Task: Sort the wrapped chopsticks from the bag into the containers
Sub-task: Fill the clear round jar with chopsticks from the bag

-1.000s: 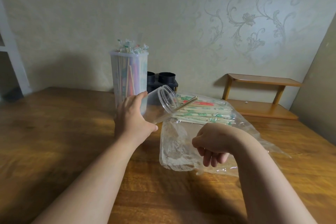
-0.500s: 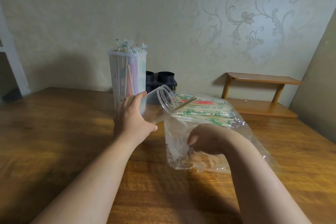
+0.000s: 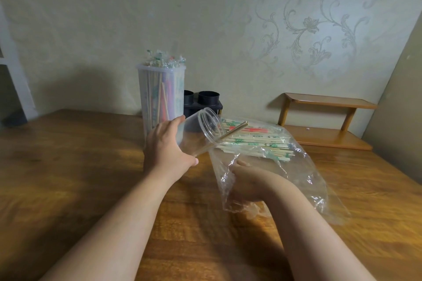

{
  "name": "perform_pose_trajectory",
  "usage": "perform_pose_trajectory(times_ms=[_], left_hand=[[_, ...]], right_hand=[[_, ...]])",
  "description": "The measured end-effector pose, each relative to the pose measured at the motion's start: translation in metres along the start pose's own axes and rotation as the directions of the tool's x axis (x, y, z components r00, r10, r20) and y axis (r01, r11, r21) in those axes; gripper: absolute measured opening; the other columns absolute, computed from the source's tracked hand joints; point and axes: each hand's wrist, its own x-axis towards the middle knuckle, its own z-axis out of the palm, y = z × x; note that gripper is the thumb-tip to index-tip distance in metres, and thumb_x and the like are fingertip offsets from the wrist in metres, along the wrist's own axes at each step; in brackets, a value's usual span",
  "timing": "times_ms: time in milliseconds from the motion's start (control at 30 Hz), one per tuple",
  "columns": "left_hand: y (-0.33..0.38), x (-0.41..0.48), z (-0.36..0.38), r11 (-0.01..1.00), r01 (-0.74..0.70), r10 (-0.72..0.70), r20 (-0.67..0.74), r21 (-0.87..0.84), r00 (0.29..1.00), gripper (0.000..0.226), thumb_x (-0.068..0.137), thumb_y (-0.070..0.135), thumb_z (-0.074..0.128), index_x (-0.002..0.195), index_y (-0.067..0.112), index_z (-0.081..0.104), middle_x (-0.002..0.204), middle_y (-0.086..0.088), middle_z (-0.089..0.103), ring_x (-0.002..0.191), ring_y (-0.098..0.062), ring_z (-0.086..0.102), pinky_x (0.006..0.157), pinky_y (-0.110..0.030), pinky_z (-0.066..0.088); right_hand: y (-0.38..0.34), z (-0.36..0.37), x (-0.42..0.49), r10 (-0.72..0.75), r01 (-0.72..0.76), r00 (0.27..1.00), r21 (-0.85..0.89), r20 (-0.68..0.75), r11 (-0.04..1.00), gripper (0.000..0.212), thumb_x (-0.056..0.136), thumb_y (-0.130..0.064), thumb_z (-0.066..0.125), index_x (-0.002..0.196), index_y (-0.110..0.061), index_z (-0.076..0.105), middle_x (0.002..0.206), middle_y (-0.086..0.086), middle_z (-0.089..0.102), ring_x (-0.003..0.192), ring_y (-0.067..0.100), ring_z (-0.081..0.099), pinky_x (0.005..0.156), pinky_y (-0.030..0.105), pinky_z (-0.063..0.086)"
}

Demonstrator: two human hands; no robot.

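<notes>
Table (image 3: 80, 166): glossy brown wood with a strong wavy grain, filling the view from the near edge to the wall; both bare forearms reach in over the near edge.
Right hand (image 3: 249, 182): right of the table's middle, pushed into the bag's open mouth and seen through crinkled film. One fingertip points at the chopsticks. Whether the other fingers are curled or slack I cannot tell.
Bag (image 3: 303, 178): clear, thin, wrinkled plastic, lying on the table's right half. Its mouth faces the near edge and is bunched round the right wrist.
Left hand (image 3: 166, 150): near the table's middle, wrapped round the closed end of the jar, thumb on the near side.
Jar (image 3: 205, 130): clear plastic, round, with a ridged rim. It is tipped so that its mouth faces right, toward the bag, and is held off the table.
Stick (image 3: 230, 133): pale and thin, lying slantwise inside the jar, its end poking out past the rim above the bag.
Chopsticks (image 3: 258, 141): a flat heap in the far end of the bag, in pale paper sleeves with green and red print, lying roughly left to right.
Container (image 3: 161, 96): tall, frosted plastic, upright behind the left hand toward the far edge, packed with upright chopsticks. Crinkly wrapper ends stick up above its rim.
Holder (image 3: 206, 101): black, with two round tubes, just right of the container at the far edge.
Shelf (image 3: 326, 118): two-tier, orange-brown wood, toward the far right corner against the wall.
Wall (image 3: 205, 18): pale wallpaper, with embossed floral scrolls at the right.
</notes>
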Motion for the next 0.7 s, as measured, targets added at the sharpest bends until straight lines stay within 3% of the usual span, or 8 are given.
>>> perform_pose_trajectory(times_ms=[67, 200, 433, 633, 700], left_hand=[[0.0, 0.0, 0.0, 1.0, 0.0, 0.0, 0.002, 0.0, 1.0, 0.106, 0.052, 0.026, 0.095, 0.143, 0.031, 0.041, 0.141, 0.006, 0.046, 0.127, -0.021, 0.038, 0.106, -0.043, 0.041], [0.0, 0.0, 0.001, 1.0, 0.003, -0.003, -0.004, 0.001, 1.0, 0.106, 0.052, 0.028, 0.095, 0.143, 0.032, 0.041, 0.141, 0.006, 0.045, 0.128, -0.021, 0.037, 0.107, -0.042, 0.04], [-0.002, 0.001, 0.001, 1.0, 0.007, -0.007, -0.03, 0.009, 1.0, 0.105, 0.053, 0.03, 0.094, 0.144, 0.032, 0.04, 0.142, 0.005, 0.045, 0.129, -0.021, 0.036, 0.107, -0.042, 0.038], [-0.002, 0.003, 0.002, 0.998, -0.011, 0.013, -0.033, 0.059, 0.999, 0.105, 0.055, 0.038, 0.092, 0.146, 0.032, 0.039, 0.141, 0.003, 0.046, 0.129, -0.023, 0.036, 0.106, -0.042, 0.036], [-0.002, 0.002, 0.004, 0.996, -0.021, 0.024, -0.037, 0.081, 0.999, 0.105, 0.058, 0.046, 0.09, 0.147, 0.032, 0.036, 0.143, 0.002, 0.044, 0.129, -0.024, 0.036, 0.106, -0.044, 0.038]], right_hand=[[0.006, 0.007, 0.006, 0.018, -0.013, 0.996, 0.064, -0.082, 0.998, 0.068, 0.099, -0.028, 0.047, 0.158, -0.022, 0.013, 0.166, 0.005, -0.002, 0.153, 0.028, 0.0, 0.123, 0.047, 0.01], [0.012, 0.014, 0.015, 0.07, -0.058, 0.981, 0.071, -0.182, 0.996, 0.073, 0.099, -0.052, 0.038, 0.158, -0.02, 0.008, 0.166, 0.005, 0.001, 0.153, 0.026, 0.0, 0.123, 0.049, 0.009], [0.017, 0.014, 0.028, 0.19, -0.167, 0.942, 0.107, -0.277, 0.98, 0.08, 0.1, -0.063, 0.019, 0.158, -0.012, -0.002, 0.165, 0.01, -0.011, 0.152, 0.028, -0.009, 0.123, 0.05, 0.001], [0.02, 0.013, 0.047, 0.164, -0.165, 0.95, 0.019, -0.264, 0.986, 0.081, 0.099, -0.064, 0.021, 0.159, -0.013, 0.0, 0.165, 0.016, -0.002, 0.152, 0.032, -0.006, 0.123, 0.049, 0.002], [0.025, 0.011, 0.056, 0.15, -0.157, 0.944, 0.002, -0.294, 0.988, 0.081, 0.1, -0.058, 0.035, 0.159, -0.016, -0.001, 0.164, 0.017, -0.001, 0.152, 0.033, -0.003, 0.123, 0.049, 0.004]])
